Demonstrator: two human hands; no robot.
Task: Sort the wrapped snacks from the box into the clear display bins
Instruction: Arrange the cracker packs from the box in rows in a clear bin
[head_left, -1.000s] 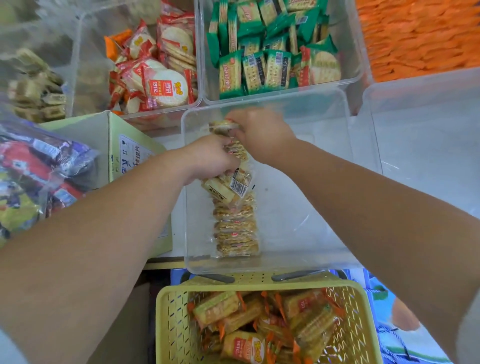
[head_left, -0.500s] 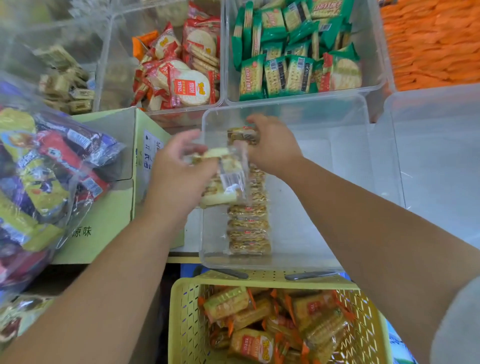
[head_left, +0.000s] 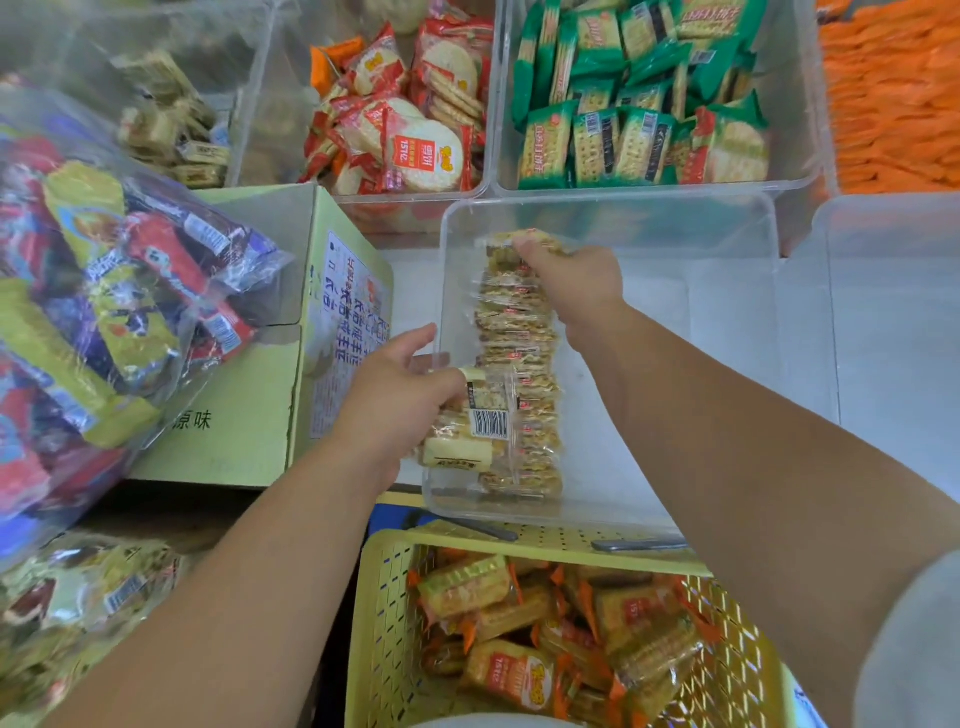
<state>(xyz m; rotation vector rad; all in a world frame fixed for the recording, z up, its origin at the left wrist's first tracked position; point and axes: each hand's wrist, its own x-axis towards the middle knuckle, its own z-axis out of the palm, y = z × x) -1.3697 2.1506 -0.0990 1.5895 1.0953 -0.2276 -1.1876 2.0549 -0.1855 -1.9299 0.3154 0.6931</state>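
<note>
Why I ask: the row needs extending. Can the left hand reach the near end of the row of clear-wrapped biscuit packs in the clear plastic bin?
Probably yes: the left hand, gripping more packs, is beside that end over the open bin; the right hand holds only the row's far end.

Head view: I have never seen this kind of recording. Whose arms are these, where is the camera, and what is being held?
There is no machine here. A person wears the camera on the head, and it looks down at both bare arms. The left hand grips a few clear-wrapped snack packs. The right hand pinches the far end of a row of packs standing in a clear bin. A green box sits beside the bin. Nearer the person is a yellow basket of orange-wrapped snacks.
</note>
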